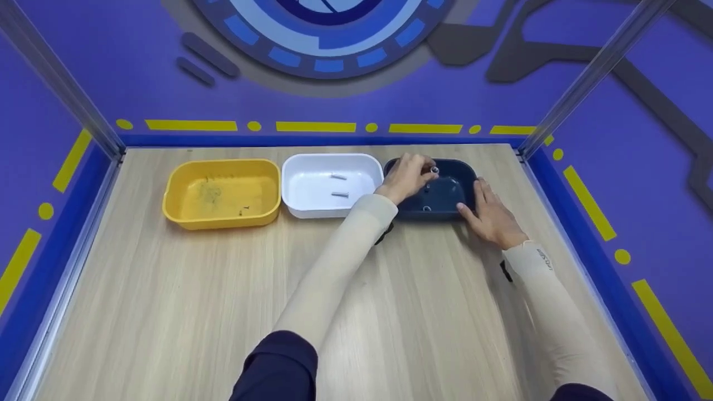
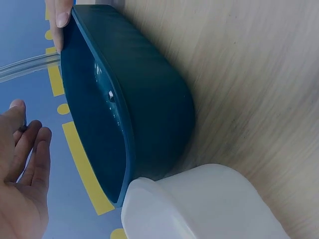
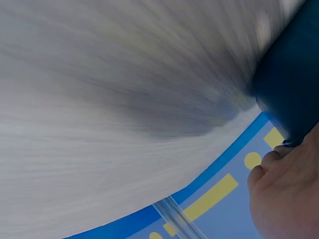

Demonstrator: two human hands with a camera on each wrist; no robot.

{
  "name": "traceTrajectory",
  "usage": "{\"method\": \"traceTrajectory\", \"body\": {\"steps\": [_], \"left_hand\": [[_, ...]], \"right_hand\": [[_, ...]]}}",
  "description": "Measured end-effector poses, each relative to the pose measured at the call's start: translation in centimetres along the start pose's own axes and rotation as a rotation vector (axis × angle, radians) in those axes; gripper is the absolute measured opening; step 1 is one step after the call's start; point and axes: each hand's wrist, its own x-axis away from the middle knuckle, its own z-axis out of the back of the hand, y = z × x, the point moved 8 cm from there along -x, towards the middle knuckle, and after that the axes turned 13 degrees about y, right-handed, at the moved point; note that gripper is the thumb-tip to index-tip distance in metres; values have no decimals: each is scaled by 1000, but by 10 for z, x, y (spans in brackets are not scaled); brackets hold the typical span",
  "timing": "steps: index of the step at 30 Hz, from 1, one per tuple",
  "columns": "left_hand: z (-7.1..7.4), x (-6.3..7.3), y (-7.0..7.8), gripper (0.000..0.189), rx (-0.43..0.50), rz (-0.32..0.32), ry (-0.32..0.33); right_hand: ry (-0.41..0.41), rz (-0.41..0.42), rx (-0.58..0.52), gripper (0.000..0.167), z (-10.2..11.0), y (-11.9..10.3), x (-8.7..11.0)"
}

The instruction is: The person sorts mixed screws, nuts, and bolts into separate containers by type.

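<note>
My left hand [image 1: 408,177] is over the dark blue bin [image 1: 440,215], pinching a small metal nut [image 1: 435,170] between thumb and fingertips. From the left wrist view, that hand [image 2: 25,174] hangs beside the bin's opening, and only a thin dark edge of the pinched piece shows. Another nut [image 1: 427,209] lies on the bin's floor, with a small piece [image 1: 427,189] behind it. At the bin's right end, my right hand [image 1: 493,218] rests with fingers extended along the side and the thumb at the front corner of the rim.
Left of the dark bin stands a white bin [image 1: 312,213] with two metal bolts [image 1: 340,195] inside. Further left, a yellow bin [image 1: 223,224] contains small dark screws [image 1: 244,210]. Blue printed walls [image 1: 334,100] enclose the wooden table [image 1: 195,312] behind and at both sides.
</note>
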Motion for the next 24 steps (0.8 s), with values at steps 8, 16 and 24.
{"method": "traceTrajectory", "body": {"steps": [8,16,24], "left_hand": [[-2,1,1,33,-5,-2,-15],[0,3,-1,47,-48,4,-11],[3,4,-3,48,-71,-1,-12]], "right_hand": [[-14,2,3,98,-1,1,0],[-8,9,7,98,0,-1,0],[-1,1,8,98,0,1,0]]}}
